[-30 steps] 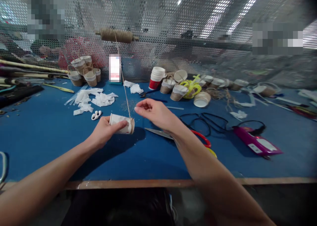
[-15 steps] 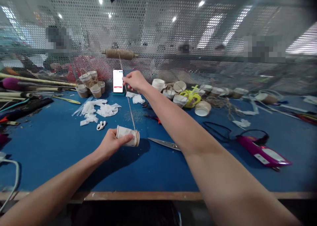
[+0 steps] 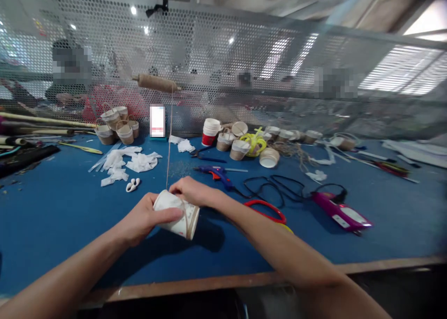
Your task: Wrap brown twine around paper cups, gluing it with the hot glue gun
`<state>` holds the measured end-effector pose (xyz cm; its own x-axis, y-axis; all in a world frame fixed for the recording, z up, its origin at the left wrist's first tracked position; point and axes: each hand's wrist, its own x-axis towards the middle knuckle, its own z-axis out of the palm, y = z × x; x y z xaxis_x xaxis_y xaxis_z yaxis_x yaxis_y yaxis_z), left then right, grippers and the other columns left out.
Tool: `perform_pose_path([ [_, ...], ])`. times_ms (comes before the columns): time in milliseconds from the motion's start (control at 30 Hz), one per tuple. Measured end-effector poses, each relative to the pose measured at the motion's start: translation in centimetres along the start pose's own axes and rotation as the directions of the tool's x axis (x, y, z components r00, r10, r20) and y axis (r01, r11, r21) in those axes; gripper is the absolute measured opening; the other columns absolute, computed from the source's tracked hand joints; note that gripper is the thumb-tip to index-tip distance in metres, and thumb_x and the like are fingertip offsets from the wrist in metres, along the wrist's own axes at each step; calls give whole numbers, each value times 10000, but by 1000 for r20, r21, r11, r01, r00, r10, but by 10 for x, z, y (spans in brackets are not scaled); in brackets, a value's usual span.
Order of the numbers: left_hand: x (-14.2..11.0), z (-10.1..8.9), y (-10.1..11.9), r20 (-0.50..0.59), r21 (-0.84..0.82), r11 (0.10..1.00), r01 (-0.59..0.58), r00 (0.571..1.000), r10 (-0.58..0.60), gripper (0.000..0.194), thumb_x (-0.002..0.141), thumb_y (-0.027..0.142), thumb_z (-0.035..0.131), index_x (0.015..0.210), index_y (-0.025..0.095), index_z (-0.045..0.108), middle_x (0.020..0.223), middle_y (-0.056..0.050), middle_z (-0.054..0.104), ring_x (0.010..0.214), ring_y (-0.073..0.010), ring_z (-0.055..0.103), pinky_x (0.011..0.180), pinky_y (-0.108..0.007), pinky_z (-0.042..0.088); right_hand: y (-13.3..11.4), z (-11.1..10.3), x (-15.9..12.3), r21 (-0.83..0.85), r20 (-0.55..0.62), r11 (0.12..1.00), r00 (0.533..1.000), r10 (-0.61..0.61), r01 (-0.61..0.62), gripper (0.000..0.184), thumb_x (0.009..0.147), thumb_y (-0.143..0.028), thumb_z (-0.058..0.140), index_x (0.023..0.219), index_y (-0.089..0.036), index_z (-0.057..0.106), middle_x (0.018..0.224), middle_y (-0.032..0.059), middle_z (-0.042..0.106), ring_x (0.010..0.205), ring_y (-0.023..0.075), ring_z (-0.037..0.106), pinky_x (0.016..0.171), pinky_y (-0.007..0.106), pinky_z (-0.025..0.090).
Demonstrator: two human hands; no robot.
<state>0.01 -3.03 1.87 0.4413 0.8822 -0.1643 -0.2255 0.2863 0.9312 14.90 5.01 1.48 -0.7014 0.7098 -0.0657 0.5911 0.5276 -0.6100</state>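
My left hand [image 3: 141, 219] is closed round a white paper cup [image 3: 171, 214], which lies tilted on its side above the table, thumb across its wall. Brown twine [image 3: 190, 221] is wound round the cup near its right-hand end. From a spool [image 3: 156, 82] on the mesh screen, a taut strand of the twine [image 3: 170, 142] runs down to the cup. My right hand [image 3: 192, 191] is at the cup's far side, fingers curled in by the strand; its fingertips are partly hidden by the cup. Red-handled scissors [image 3: 267, 209] lie partly under my right forearm.
A blue glue gun [image 3: 218, 173] and pliers [image 3: 206, 157] lie beyond my hands. A purple device [image 3: 340, 212] with a black cord is on the right. Twine-wrapped cups [image 3: 125, 132] stand at the back, near a phone [image 3: 157, 121]. White scraps [image 3: 143, 161] lie left.
My right hand has come down from high on the strand to the cup. The cup has tilted further, more twine shows round it, and the view has turned right.
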Motion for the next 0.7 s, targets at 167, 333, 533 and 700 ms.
perform_pose_path([
  [167, -7, 2, 4, 84, -54, 997, 54, 995, -49, 235, 526, 319, 774, 619, 117, 697, 550, -30, 661, 481, -107, 569, 521, -195, 445, 5, 21, -28, 3, 186, 1000, 982, -16, 16, 184, 818, -275, 528, 749, -116, 588, 725, -20, 584, 630, 107, 558, 550, 231, 465],
  [333, -1, 2, 1, -25, -114, 993, 40, 999, -43, 236, 523, 302, 780, 620, 106, 692, 552, -36, 664, 485, -103, 573, 514, -186, 442, 4, 19, -24, 83, 67, 996, 998, 10, -15, 74, 715, -101, 569, 657, -143, 589, 598, -60, 563, 574, 105, 541, 498, 193, 423],
  [533, 8, -1, -1, -223, -144, 987, -69, 974, 36, 208, 567, 235, 757, 705, 95, 692, 629, -52, 688, 532, -119, 596, 544, -202, 459, -2, -6, -32, 141, -250, 982, 956, 155, -122, 219, 772, -123, 442, 930, -140, 592, 778, 35, 616, 494, 75, 497, 429, 194, 385],
  [700, 11, -1, -4, -281, -91, 985, -149, 952, 118, 204, 595, 220, 736, 750, 93, 697, 697, -69, 703, 583, -139, 612, 612, -241, 485, -18, -28, -56, 170, -442, 980, 880, 172, -106, 259, 818, -354, 452, 713, -149, 571, 668, 29, 582, 545, 98, 489, 496, 226, 391],
])
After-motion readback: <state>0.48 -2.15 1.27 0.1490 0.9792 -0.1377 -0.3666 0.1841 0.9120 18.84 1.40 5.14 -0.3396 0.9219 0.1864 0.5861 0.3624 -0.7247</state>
